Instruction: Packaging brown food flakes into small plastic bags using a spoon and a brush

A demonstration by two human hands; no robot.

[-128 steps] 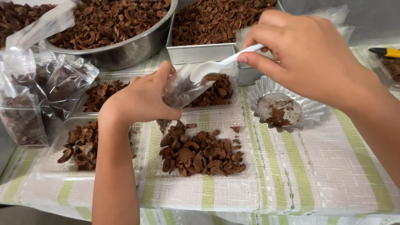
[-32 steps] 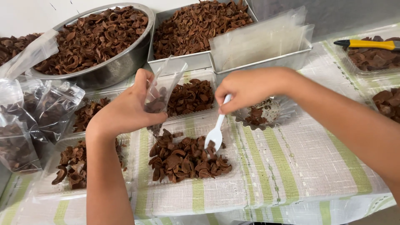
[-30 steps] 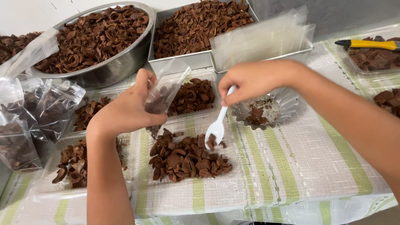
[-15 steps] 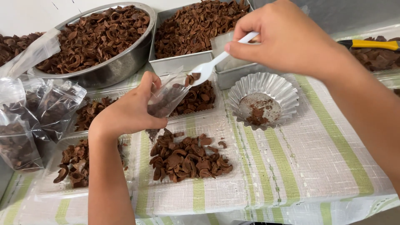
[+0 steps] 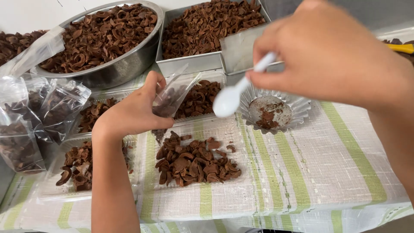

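My left hand (image 5: 133,113) grips a small clear plastic bag (image 5: 173,94) partly filled with brown dried pieces, its mouth tilted up to the right. My right hand (image 5: 332,56) holds a white plastic spoon (image 5: 235,92) by the handle, bowl down, just right of the bag's mouth and above a fluted foil cup (image 5: 276,113) with brown crumbs. Below the bag lies a pile of brown dried pieces (image 5: 194,160) on a clear tray (image 5: 241,133).
A round metal bowl (image 5: 118,71) and a rectangular metal pan (image 5: 189,64) full of dried pieces stand at the back. Filled clear bags (image 5: 39,112) lie at the left. More clear trays with pieces (image 5: 77,166) sit on the striped cloth (image 5: 327,172).
My right hand has drawn the spoon back from the bag's mouth to the right, and it now hangs empty over the foil cup. The left hand keeps the bag in place.
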